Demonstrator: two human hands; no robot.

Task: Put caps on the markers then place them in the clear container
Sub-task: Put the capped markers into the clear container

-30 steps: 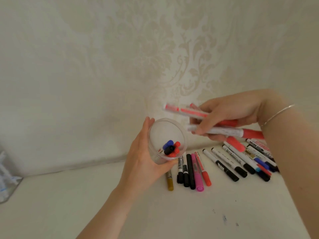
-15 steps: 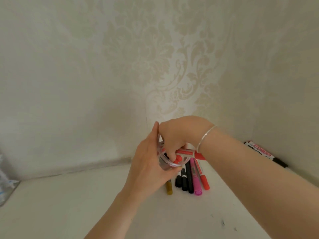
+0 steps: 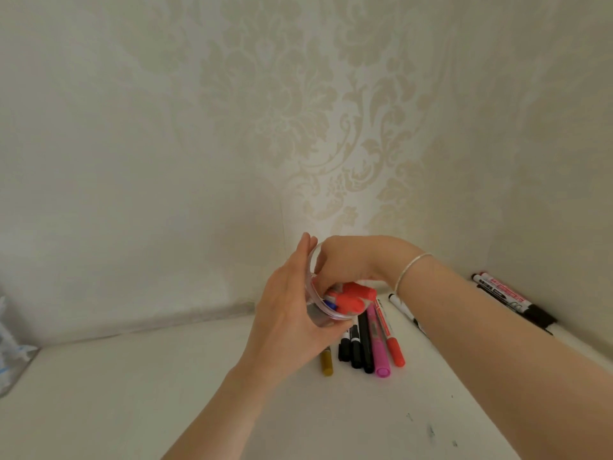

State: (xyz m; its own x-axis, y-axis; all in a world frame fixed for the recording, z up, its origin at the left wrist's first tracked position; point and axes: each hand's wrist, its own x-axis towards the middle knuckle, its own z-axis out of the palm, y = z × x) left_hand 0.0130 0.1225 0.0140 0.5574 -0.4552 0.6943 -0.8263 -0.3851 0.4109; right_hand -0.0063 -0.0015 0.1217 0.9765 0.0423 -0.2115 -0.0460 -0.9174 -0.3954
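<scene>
- A white tabletop (image 3: 185, 400) meets patterned cream walls at the back and right; a few small dark ink specks (image 3: 431, 431) mark its near right part.
- A row of capped markers lies side by side near the middle: a gold marker (image 3: 326, 366), two short black-capped markers (image 3: 350, 349), a long black marker (image 3: 366, 346), a pink marker (image 3: 378, 346), a red-capped marker (image 3: 393, 343).
- A white marker with black print (image 3: 403, 308) lies just right of them.
- Several black-capped markers (image 3: 512, 302) lie along the right wall.
- A clear plastic bag (image 3: 10, 346) sits at the left edge.

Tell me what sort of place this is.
Probably a room in a home: a white tabletop pushed into a corner of walls with cream damask wallpaper, and loose markers lying on it, as for a desk or craft spot.
</scene>
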